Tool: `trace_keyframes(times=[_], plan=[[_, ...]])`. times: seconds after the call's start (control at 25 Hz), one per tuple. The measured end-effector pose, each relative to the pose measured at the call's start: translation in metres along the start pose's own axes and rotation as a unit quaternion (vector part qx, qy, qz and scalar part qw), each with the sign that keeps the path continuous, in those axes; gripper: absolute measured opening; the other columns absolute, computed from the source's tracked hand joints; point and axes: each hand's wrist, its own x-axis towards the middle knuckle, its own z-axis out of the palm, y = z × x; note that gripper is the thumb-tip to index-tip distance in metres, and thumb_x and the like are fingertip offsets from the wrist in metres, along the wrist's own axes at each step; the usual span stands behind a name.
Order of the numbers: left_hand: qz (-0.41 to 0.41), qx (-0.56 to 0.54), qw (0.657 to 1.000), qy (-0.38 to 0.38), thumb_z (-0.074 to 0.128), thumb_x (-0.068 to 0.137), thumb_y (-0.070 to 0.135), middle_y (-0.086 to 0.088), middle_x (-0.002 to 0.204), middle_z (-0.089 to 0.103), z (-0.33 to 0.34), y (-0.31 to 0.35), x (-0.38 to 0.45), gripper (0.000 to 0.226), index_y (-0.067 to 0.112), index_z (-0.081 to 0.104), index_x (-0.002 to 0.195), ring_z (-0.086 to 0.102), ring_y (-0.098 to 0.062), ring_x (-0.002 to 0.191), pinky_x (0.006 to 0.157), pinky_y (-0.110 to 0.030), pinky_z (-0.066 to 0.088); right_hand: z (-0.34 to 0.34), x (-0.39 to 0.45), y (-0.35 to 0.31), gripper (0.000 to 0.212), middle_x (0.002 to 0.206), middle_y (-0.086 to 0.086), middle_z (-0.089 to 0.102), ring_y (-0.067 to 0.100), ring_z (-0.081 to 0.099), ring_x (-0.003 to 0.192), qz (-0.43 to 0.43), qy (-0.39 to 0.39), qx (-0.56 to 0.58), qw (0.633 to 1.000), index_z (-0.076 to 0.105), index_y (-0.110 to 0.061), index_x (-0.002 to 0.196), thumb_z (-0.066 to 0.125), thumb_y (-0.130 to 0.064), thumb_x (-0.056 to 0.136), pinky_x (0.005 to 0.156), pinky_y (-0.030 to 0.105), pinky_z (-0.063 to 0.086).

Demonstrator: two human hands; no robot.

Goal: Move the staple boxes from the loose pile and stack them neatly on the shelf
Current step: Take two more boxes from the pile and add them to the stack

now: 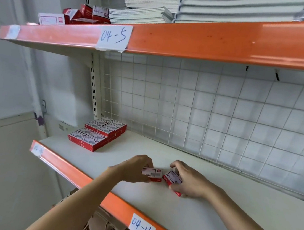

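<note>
Your left hand [135, 168] grips one staple box [152, 173], fingers curled over its far edge and thumb at the near side. Your right hand [187, 183] pinches a second box [173, 179], thumb at the near corner, fingers curled behind it. Both boxes lie flat on the shelf [203, 212], just beside each other between your fingers. The left box's long axis runs left to right; the right one is turned, its long axis slanting from far left to near right.

The boxes are small red cardboard oblongs with white label tops. Far to the left of your fingers, toward the back corner, sits the neat stack [97, 133] of like boxes, in two rows. Behind your fingers stands a white wire grid [222, 112]. The shelf board is pale and smooth, edged in glossy orange with a paper tag [141, 228] reading 04-4. Above, on the upper shelf [210, 39], the loose pile [79, 15] lies jumbled beside stacked notebooks [148, 5].
</note>
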Motion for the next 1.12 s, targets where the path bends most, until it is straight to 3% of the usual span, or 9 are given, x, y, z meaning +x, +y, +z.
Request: trace_keyframes(times=[0.12, 0.24, 0.36, 0.56, 0.68, 0.8, 0.92, 1.12], plan=[[-0.004, -0.013, 0.998, 0.054, 0.069, 0.081, 0.026, -0.004, 0.109, 0.056, -0.017, -0.034, -0.001, 0.034, 0.012, 0.057, 0.11, 0.054, -0.017, 0.09, 0.075, -0.024, 0.046, 0.009, 0.031, -0.016, 0.048, 0.113, -0.006, 0.042, 0.01, 0.044, 0.103, -0.021, 0.047, 0.043, 0.998, 0.043, -0.02, 0.116, 0.067, -0.03, 0.076, 0.085, 0.02, 0.039], [0.003, -0.011, 0.997, 0.079, 0.071, 0.08, 0.026, -0.001, 0.107, 0.057, -0.039, -0.073, -0.005, 0.035, 0.014, 0.057, 0.109, 0.054, -0.011, 0.086, 0.067, -0.014, 0.045, 0.016, 0.061, -0.041, 0.034, 0.102, -0.008, 0.043, 0.005, 0.043, 0.093, -0.024, 0.07, 0.067, 0.995, 0.047, -0.027, 0.099, 0.068, -0.029, 0.072, 0.072, 0.011, 0.035], [0.001, -0.02, 0.996, 0.083, 0.072, 0.08, 0.025, -0.001, 0.106, 0.061, -0.056, -0.116, -0.012, 0.035, 0.014, 0.057, 0.109, 0.055, -0.008, 0.083, 0.059, -0.006, 0.043, 0.024, 0.092, -0.07, 0.032, 0.094, -0.014, 0.043, 0.003, 0.044, 0.088, -0.038, 0.099, 0.081, 0.991, 0.048, -0.03, 0.093, 0.07, -0.026, 0.07, 0.069, 0.008, 0.036], [-0.039, -0.006, 0.993, 0.111, 0.072, 0.078, 0.026, -0.005, 0.111, 0.053, -0.077, -0.189, -0.029, 0.039, 0.012, 0.059, 0.113, 0.052, -0.016, 0.094, 0.077, -0.02, 0.042, 0.043, 0.138, -0.12, 0.034, 0.095, -0.007, 0.044, 0.01, 0.045, 0.091, -0.061, 0.132, 0.076, 0.986, 0.058, -0.02, 0.103, 0.071, -0.025, 0.072, 0.072, 0.016, 0.031], [-0.068, -0.007, 0.99, 0.123, 0.071, 0.08, 0.029, -0.004, 0.112, 0.047, -0.09, -0.228, -0.036, 0.043, 0.012, 0.06, 0.118, 0.047, -0.013, 0.095, 0.079, -0.018, 0.039, 0.055, 0.163, -0.15, 0.036, 0.097, -0.004, 0.044, 0.012, 0.045, 0.096, -0.07, 0.153, 0.056, 0.984, 0.061, -0.017, 0.109, 0.071, -0.027, 0.076, 0.072, 0.015, 0.028], [-0.077, 0.005, 0.991, 0.113, 0.07, 0.081, 0.03, -0.005, 0.116, 0.049, -0.098, -0.256, -0.035, 0.042, 0.015, 0.061, 0.119, 0.049, -0.016, 0.101, 0.083, -0.02, 0.042, 0.068, 0.183, -0.175, 0.045, 0.116, -0.001, 0.049, 0.016, 0.042, 0.114, -0.068, 0.171, 0.059, 0.981, 0.058, -0.014, 0.121, 0.069, -0.03, 0.08, 0.082, 0.012, 0.026], [-0.091, 0.002, 0.99, 0.105, 0.07, 0.081, 0.029, -0.008, 0.119, 0.048, -0.098, -0.271, -0.032, 0.041, 0.019, 0.062, 0.12, 0.049, -0.02, 0.106, 0.088, -0.025, 0.043, 0.075, 0.2, -0.192, 0.05, 0.135, 0.001, 0.044, 0.018, 0.034, 0.127, -0.043, 0.179, 0.05, 0.982, 0.052, -0.012, 0.129, 0.065, -0.031, 0.085, 0.098, 0.018, 0.026], [-0.129, -0.028, 0.983, 0.125, 0.073, 0.079, 0.028, -0.009, 0.124, 0.041, -0.092, -0.284, -0.023, 0.052, 0.016, 0.057, 0.127, 0.047, -0.024, 0.111, 0.097, -0.028, 0.042, 0.085, 0.212, -0.201, 0.049, 0.133, 0.005, 0.04, 0.021, 0.031, 0.128, 0.016, 0.194, 0.052, 0.98, 0.048, -0.01, 0.133, 0.059, -0.027, 0.089, 0.104, 0.021, 0.024]])
